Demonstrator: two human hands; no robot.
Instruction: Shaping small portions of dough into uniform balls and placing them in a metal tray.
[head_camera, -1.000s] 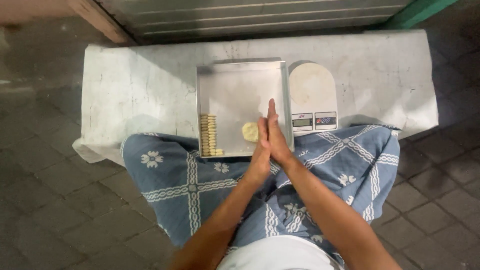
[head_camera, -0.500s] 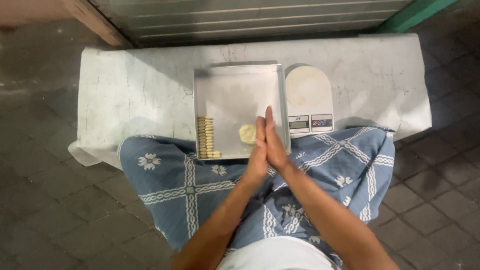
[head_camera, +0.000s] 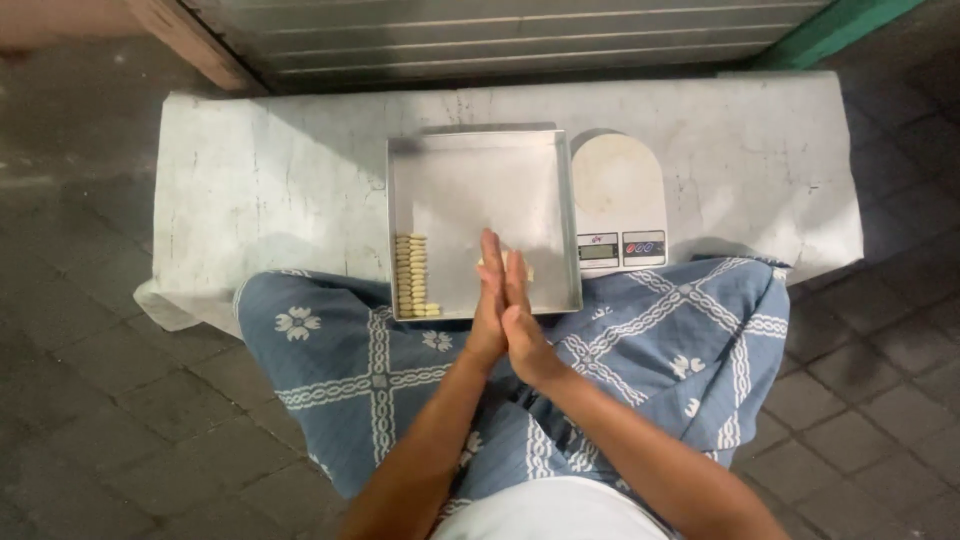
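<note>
Your left hand (head_camera: 490, 300) and right hand (head_camera: 522, 318) are pressed flat together, palm to palm, fingers straight and pointing away from you, over the near edge of the tray (head_camera: 470, 180). A pale bit of dough (head_camera: 527, 270) peeks out at the fingertips, right side; most of it is hidden between the palms, so you can't tell its shape. The tray is square, metal, sitting on the white bench (head_camera: 250, 170). In its near-left corner, small pale pieces (head_camera: 412, 277) are lined up in two short columns. A white scale (head_camera: 617, 200) sits just beside the tray, on its right. Your lap is covered by blue patterned cloth (head_camera: 350, 370).
</note>
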